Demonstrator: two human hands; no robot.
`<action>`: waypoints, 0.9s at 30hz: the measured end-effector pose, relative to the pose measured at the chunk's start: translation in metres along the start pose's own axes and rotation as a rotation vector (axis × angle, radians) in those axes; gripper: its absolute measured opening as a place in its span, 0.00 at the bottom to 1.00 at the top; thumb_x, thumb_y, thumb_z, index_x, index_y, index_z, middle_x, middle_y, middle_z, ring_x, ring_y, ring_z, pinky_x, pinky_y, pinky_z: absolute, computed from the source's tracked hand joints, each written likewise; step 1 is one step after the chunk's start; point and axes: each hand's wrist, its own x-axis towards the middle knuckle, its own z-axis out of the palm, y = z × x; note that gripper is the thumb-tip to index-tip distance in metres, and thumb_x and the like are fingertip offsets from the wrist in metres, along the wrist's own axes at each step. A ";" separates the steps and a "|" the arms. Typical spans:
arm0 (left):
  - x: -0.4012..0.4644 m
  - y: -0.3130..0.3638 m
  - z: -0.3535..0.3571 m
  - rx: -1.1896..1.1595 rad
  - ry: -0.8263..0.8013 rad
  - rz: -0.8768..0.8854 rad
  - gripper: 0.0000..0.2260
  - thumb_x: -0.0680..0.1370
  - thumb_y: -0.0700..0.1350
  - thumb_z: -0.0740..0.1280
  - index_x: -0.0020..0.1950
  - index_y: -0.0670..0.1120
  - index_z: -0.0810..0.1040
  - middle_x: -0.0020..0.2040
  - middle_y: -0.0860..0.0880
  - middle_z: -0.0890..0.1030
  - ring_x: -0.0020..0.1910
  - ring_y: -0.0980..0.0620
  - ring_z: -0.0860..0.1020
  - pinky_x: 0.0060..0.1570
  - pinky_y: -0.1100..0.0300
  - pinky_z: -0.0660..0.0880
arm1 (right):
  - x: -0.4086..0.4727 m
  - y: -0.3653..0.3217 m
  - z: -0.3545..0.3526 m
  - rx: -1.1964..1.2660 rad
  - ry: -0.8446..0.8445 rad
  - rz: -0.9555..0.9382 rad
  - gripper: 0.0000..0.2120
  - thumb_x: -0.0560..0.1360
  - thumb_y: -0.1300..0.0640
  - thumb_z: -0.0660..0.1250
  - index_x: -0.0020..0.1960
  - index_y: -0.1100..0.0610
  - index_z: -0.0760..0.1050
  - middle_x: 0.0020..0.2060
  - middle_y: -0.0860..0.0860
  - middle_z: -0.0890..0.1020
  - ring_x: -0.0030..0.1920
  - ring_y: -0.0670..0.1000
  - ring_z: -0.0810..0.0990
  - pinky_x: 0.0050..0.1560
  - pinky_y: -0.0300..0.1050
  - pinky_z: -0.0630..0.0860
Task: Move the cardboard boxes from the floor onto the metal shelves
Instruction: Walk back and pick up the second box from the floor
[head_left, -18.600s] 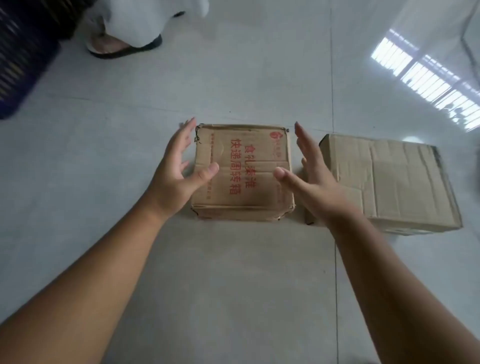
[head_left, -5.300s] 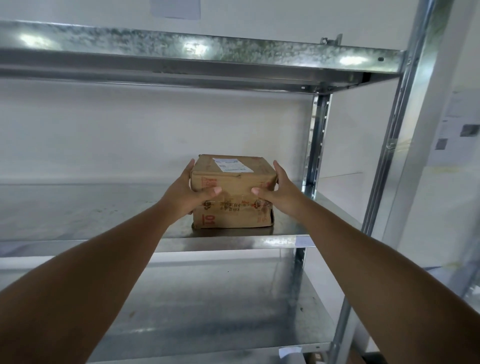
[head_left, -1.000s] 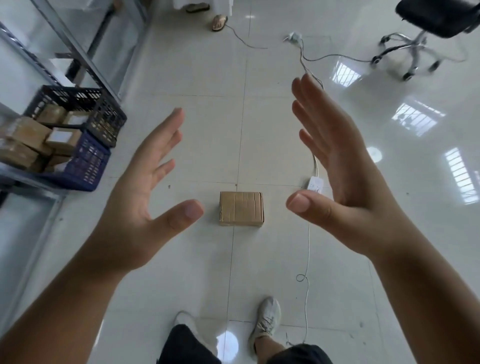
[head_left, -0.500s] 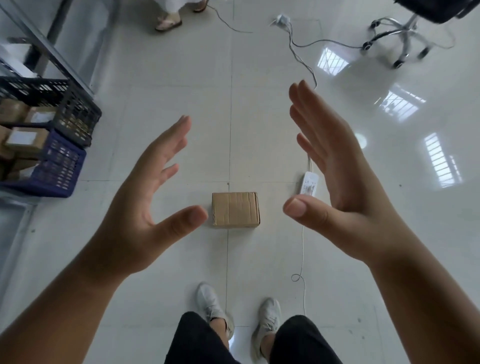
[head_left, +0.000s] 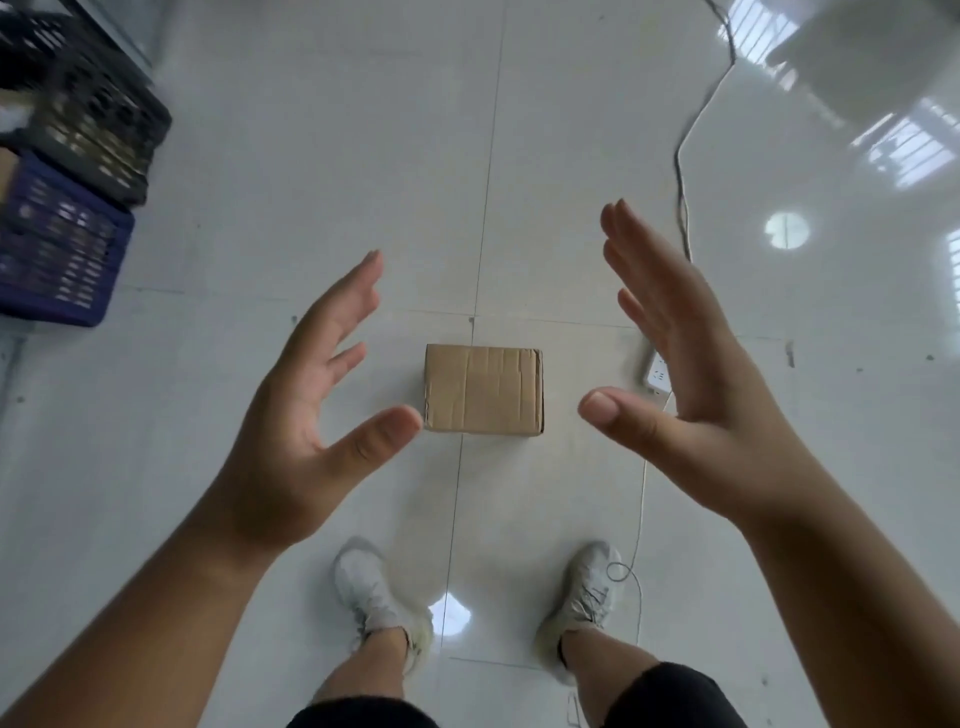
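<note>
A small plain cardboard box (head_left: 484, 388) lies flat on the glossy tiled floor, just in front of my feet. My left hand (head_left: 306, 410) hovers above and to the left of it, fingers spread, palm turned inward. My right hand (head_left: 691, 384) is held opposite on the right side, also open with the palm facing the left one. Both hands are well above the box and touch nothing. The metal shelves are out of view.
A blue crate (head_left: 57, 244) and a black crate (head_left: 98, 114) stand at the left edge. A white power strip (head_left: 655, 370) lies right of the box, its cable (head_left: 691, 124) running away across the floor. My two white shoes (head_left: 379, 603) stand below the box.
The view has tilted down and closer to the box, which now sits larger between my hands. My feet have stepped apart. Both hands stay open and empty.
</note>
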 end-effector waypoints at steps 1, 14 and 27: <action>0.007 -0.027 0.010 -0.009 0.011 -0.015 0.46 0.76 0.74 0.68 0.87 0.54 0.59 0.87 0.59 0.64 0.86 0.54 0.65 0.80 0.37 0.66 | 0.002 0.029 0.009 0.005 0.002 0.019 0.42 0.78 0.31 0.68 0.85 0.42 0.53 0.87 0.42 0.59 0.86 0.46 0.58 0.85 0.60 0.61; 0.059 -0.400 0.108 -0.081 0.063 -0.144 0.41 0.69 0.78 0.71 0.80 0.71 0.62 0.86 0.62 0.63 0.84 0.62 0.63 0.81 0.46 0.65 | -0.007 0.408 0.137 0.019 0.181 0.249 0.46 0.71 0.25 0.71 0.83 0.34 0.56 0.83 0.32 0.62 0.84 0.40 0.62 0.84 0.53 0.61; 0.096 -0.557 0.188 -0.007 0.108 -0.218 0.50 0.74 0.60 0.75 0.89 0.57 0.50 0.86 0.63 0.55 0.69 0.91 0.52 0.67 0.87 0.52 | -0.003 0.587 0.186 -0.093 0.132 0.368 0.60 0.67 0.35 0.78 0.87 0.43 0.45 0.81 0.30 0.54 0.75 0.18 0.52 0.74 0.21 0.55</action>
